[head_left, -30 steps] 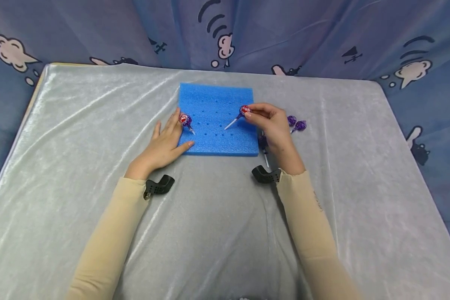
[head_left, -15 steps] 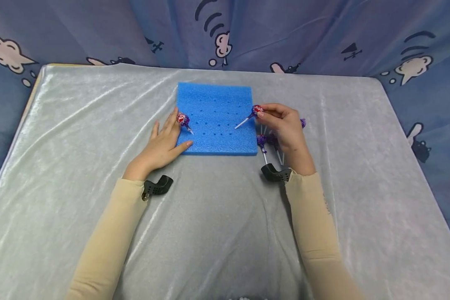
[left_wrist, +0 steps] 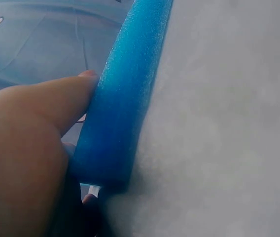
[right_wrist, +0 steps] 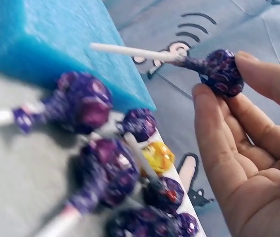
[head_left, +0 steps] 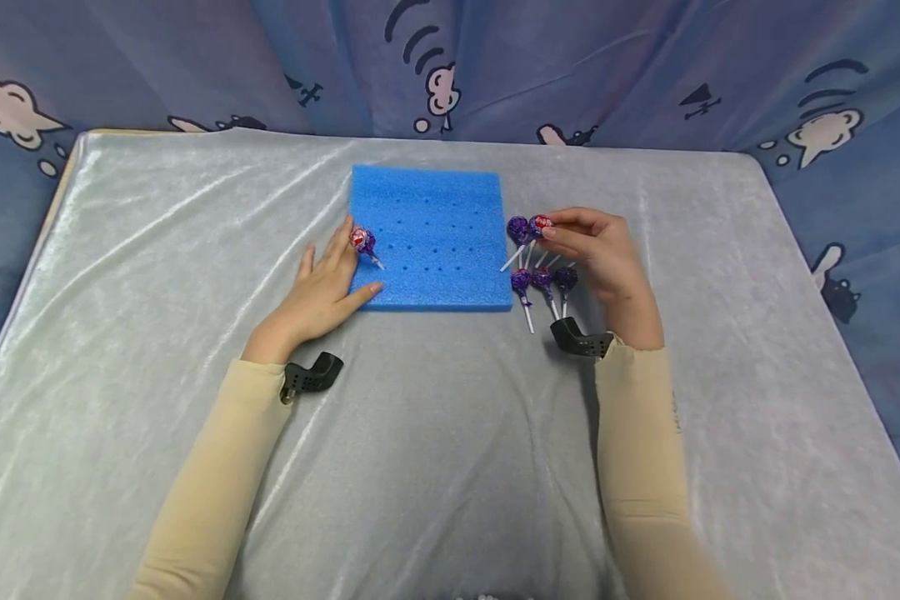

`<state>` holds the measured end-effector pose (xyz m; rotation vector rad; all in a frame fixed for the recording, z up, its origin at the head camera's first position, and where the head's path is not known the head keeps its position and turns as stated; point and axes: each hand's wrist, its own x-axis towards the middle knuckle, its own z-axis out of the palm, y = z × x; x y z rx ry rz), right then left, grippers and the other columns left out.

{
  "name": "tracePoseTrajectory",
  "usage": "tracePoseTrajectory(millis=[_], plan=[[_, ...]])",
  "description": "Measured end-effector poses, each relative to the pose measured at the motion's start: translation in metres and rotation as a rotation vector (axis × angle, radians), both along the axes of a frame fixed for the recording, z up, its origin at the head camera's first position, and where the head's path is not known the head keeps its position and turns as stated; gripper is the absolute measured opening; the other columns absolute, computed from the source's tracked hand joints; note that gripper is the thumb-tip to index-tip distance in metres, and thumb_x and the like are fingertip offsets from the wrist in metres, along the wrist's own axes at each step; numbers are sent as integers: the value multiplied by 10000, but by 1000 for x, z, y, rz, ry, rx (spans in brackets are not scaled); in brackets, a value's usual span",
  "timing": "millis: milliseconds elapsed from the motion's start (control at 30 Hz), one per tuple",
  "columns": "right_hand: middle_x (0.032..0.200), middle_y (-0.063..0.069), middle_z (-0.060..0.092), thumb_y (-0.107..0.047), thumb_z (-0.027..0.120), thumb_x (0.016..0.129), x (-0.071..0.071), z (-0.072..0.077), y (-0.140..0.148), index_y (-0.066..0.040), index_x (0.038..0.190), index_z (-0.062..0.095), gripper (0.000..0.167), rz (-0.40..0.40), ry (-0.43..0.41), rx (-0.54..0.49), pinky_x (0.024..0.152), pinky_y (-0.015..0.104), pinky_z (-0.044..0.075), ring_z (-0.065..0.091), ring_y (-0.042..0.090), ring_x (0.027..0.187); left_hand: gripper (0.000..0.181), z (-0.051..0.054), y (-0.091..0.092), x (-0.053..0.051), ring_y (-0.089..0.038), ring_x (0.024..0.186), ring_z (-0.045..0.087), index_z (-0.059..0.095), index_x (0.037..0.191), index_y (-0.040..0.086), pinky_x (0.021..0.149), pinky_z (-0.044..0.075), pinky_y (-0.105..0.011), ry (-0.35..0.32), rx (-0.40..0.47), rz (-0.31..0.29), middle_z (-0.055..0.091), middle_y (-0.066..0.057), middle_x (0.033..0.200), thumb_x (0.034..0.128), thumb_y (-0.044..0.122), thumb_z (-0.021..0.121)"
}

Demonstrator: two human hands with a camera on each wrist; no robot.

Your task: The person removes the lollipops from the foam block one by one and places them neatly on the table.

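Note:
A blue foam block (head_left: 450, 287) with small holes lies on the table, and my left hand (head_left: 315, 300) rests on its left edge with fingers spread. Beside those fingers, one purple-and-red wrapped lollipop (head_left: 362, 240) stands tilted in the foam. My right hand (head_left: 607, 254) pinches another lollipop (right_wrist: 222, 72) by its wrapped head, between thumb and fingers. Its white stick points left toward the foam's right edge in the head view. Below it, several purple lollipops (head_left: 542, 280) lie in a group. The left wrist view shows the left thumb (left_wrist: 56, 101) against the foam's side.
A yellow-wrapped candy (right_wrist: 158, 157) shows among the loose lollipops in the right wrist view. Light grey velvety cloth (head_left: 420, 433) covers the table. A blue patterned curtain (head_left: 270, 67) hangs behind and at the sides. Each wrist wears a black camera mount (head_left: 581, 337).
My right hand has moved right with the lollipop, from over the foam to over the loose lollipops, uncovering more of them. The left hand has stayed on the foam's edge.

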<state>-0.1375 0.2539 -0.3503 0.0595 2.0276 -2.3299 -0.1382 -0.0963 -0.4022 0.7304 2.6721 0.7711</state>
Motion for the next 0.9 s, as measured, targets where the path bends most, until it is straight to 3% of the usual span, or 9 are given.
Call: tracePoseTrajectory(millis=[167, 900], plan=[[842, 60, 693, 79, 643, 839, 2, 4, 8, -25, 849, 720, 129, -11, -44, 41, 697, 235, 544, 666, 144, 728, 781, 0, 0, 0, -232, 1426, -111, 112, 1472, -81, 1098, -153, -474, 2, 0, 1, -226, -67, 1543, 986, 467, 384], [874, 56, 683, 36, 660, 844, 5, 6, 19, -23, 864, 716, 84, 34, -60, 99, 712, 240, 544, 654, 144, 769, 783, 0, 0, 0, -236, 1426, -114, 87, 1475, -77, 1097, -157, -472, -3, -1, -2, -227, -69, 1543, 987, 459, 382]])
